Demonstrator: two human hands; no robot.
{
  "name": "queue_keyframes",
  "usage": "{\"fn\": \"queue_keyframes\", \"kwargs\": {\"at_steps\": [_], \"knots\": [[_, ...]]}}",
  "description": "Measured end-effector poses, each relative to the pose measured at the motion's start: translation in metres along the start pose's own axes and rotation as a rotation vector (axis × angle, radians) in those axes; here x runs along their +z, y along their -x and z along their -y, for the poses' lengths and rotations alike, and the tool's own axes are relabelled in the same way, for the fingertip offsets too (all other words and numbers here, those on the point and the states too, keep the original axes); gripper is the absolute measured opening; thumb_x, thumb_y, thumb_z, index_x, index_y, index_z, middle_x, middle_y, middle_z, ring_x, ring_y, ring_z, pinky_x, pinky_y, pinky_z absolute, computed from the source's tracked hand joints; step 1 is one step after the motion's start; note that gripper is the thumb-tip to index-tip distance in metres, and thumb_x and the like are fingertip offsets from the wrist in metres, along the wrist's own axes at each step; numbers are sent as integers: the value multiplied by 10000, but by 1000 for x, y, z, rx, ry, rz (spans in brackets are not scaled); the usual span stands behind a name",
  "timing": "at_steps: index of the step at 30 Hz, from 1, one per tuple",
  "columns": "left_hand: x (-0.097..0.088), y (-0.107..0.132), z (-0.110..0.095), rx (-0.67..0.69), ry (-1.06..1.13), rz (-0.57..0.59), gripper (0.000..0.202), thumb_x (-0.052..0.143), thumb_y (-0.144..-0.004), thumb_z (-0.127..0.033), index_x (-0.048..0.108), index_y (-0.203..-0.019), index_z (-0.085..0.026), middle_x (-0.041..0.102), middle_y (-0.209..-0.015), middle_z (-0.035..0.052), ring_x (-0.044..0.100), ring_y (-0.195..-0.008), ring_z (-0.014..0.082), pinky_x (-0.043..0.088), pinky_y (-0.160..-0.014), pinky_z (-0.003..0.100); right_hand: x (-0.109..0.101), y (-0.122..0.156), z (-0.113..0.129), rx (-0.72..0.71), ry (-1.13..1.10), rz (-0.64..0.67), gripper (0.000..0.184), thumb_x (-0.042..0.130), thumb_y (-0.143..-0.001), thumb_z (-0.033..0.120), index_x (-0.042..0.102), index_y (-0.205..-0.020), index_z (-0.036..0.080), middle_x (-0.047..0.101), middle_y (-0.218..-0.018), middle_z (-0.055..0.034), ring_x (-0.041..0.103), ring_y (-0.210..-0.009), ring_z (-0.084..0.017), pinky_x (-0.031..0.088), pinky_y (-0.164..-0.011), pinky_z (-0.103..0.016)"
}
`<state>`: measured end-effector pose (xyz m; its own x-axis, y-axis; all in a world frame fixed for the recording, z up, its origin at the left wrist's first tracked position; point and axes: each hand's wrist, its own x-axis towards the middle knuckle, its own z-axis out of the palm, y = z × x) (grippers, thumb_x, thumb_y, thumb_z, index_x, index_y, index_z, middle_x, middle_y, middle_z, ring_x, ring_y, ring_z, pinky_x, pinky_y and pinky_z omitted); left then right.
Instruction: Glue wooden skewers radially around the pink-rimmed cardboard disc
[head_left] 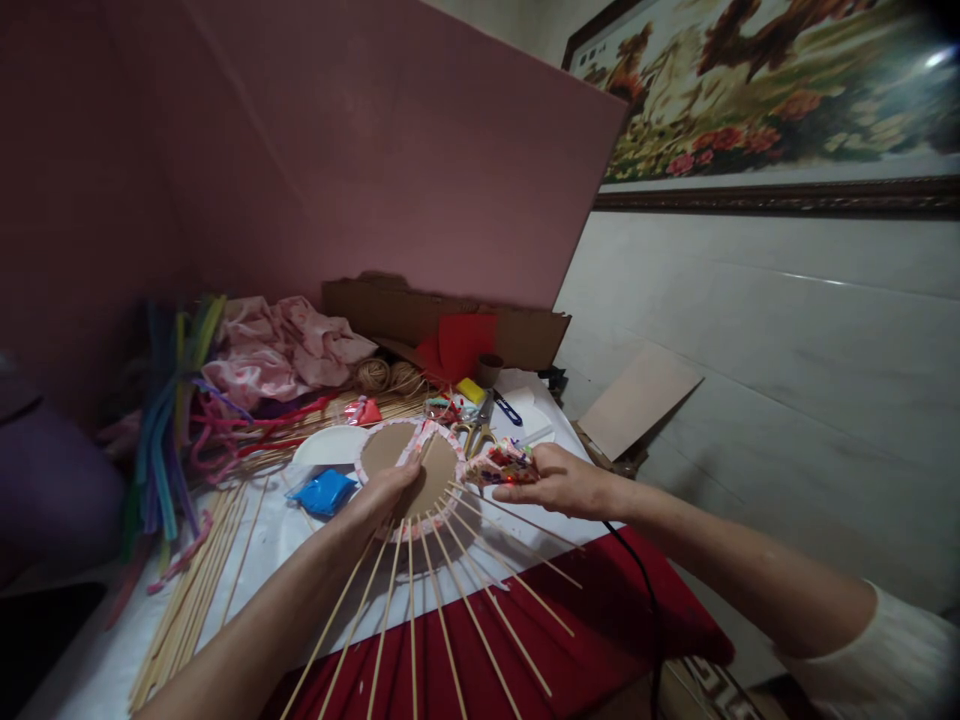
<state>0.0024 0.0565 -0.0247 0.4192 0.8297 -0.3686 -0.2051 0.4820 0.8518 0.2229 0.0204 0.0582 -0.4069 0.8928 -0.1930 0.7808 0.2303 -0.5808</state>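
My left hand (391, 492) grips a rounded cardboard piece (441, 482) at its left side, thumb on the top face. Pink-and-white patterned trim wraps its edge. Several thin wooden sticks (414, 610) fan out from its near edge toward me. In my right hand (564, 482) is what looks like a glue gun (499, 464) with a colourful patterned body, a small red light and a black cord (646, 590). Its front end is close to the right edge of the cardboard. Scissors (478, 436) with gold-coloured handles lie just behind it.
A blue packet (324, 492) and loose sticks (196, 575) lie left on the white table cover. Pink fabric (289, 345), twine balls (373, 375), coloured fuzzy stems (157, 450), a yellow block (470, 390) and a utility knife (508, 408) sit farther back. Red cloth (622, 600) covers the near edge.
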Motion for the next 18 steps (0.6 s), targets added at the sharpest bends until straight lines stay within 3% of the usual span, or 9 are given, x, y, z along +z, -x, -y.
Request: {"fn": "queue_keyframes", "kwargs": {"at_steps": [6,13,18], "knots": [[-3,-10,5,-8,17,-53,366,519,-692,-405,606,-870,-98,679,-709,98,632,-668,207,490,-612,270,1,-2,-2,20,-14,19,449,479,-686,521,275,-488,174,274,-421,61,207,-400,-42,138,-382,-208],[0,-2,2,-13,10,-5,435,534,-671,-426,579,-964,-108,676,-795,112,618,-768,243,478,-692,328,0,-3,-5,32,-35,6,444,473,-686,531,267,-510,179,265,-415,65,197,-385,-39,114,-379,-212],[0,1,0,3,8,8,466,540,-656,-448,580,-969,-106,676,-808,97,615,-779,234,468,-716,316,3,-4,-7,22,-55,-3,438,481,-678,528,273,-515,179,274,-421,65,206,-384,-38,121,-375,-209]]}}
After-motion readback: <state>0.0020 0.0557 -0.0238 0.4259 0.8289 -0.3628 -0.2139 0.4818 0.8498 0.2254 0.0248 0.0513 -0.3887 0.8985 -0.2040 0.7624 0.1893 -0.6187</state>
